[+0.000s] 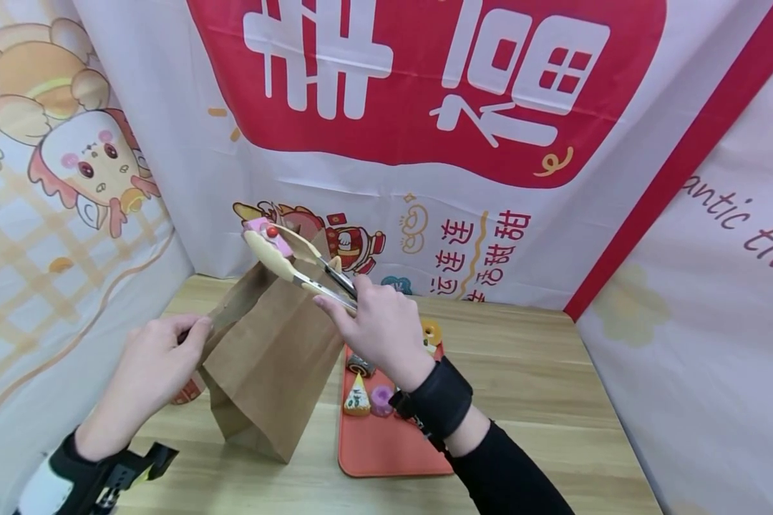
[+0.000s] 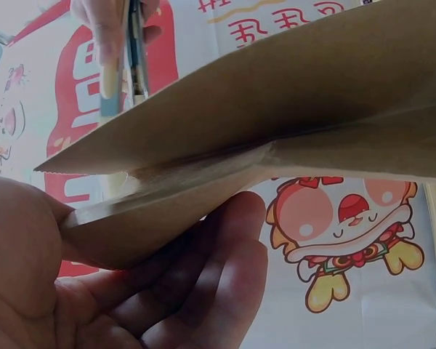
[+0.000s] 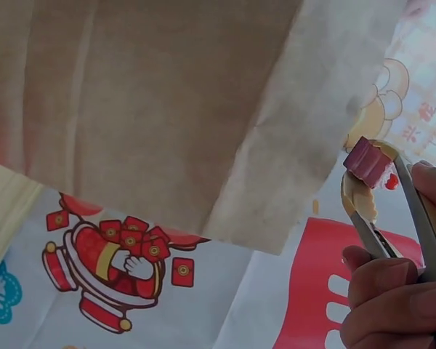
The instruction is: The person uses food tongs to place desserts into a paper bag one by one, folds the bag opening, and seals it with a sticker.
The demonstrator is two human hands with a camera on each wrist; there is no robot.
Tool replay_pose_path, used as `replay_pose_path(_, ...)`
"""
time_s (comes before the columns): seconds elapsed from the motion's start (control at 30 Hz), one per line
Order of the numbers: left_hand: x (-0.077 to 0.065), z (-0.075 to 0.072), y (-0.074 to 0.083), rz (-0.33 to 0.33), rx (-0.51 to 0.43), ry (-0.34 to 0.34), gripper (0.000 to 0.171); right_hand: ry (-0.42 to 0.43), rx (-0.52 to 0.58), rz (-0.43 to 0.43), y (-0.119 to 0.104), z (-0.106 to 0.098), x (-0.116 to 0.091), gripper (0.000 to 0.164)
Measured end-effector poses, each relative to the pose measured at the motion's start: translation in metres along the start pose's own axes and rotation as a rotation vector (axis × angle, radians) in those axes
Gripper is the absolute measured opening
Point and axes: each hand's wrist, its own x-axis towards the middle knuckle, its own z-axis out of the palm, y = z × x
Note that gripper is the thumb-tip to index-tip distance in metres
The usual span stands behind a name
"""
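My right hand point(image 1: 386, 325) grips a pair of tongs point(image 1: 327, 286) with cream-coloured tips. Between those tips is a small pink toy cake point(image 1: 277, 239) with a red cherry-like ball, held above the mouth of a brown paper bag point(image 1: 283, 357). The bag stands tilted on the table. With thumb and fingers my left hand point(image 1: 167, 357) pinches the bag's near-left rim. In the left wrist view the bag's mouth gapes a little, the tongs partly hidden behind its far wall. The right wrist view shows the pink cake point(image 3: 368, 161) clamped beside the bag's edge.
A red-orange tray point(image 1: 396, 450) lies on the wooden table point(image 1: 522, 400) right of the bag. On it are several toy sweets, among them a cake slice point(image 1: 357, 398), a purple ring point(image 1: 381, 400) and a dark roll point(image 1: 359, 365). Printed cloths hang behind and at both sides.
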Motion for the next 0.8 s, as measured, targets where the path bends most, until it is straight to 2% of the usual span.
replay_pose_path(0.23, -0.001, 0.0, 0.002, -0.014, -0.008, -0.014, 0.045, -0.032, -0.036, 0.026, 0.002, -0.001, -0.007, 0.066)
replay_pose_path(0.43, -0.002, -0.001, 0.0, -0.04, -0.013, -0.032, 0.046, -0.003, -0.125, 0.009, -0.003, -0.015, -0.008, 0.061)
replay_pose_path(0.57, -0.002, -0.001, -0.001, -0.043, -0.012, -0.028, 0.046, -0.021, -0.16, 0.01, -0.006, -0.025, -0.008, 0.055)
replay_pose_path(0.8, -0.003, -0.002, -0.001, -0.045, -0.015, -0.019, 0.044, -0.036, -0.228, 0.01, -0.012, -0.04, -0.009, 0.057)
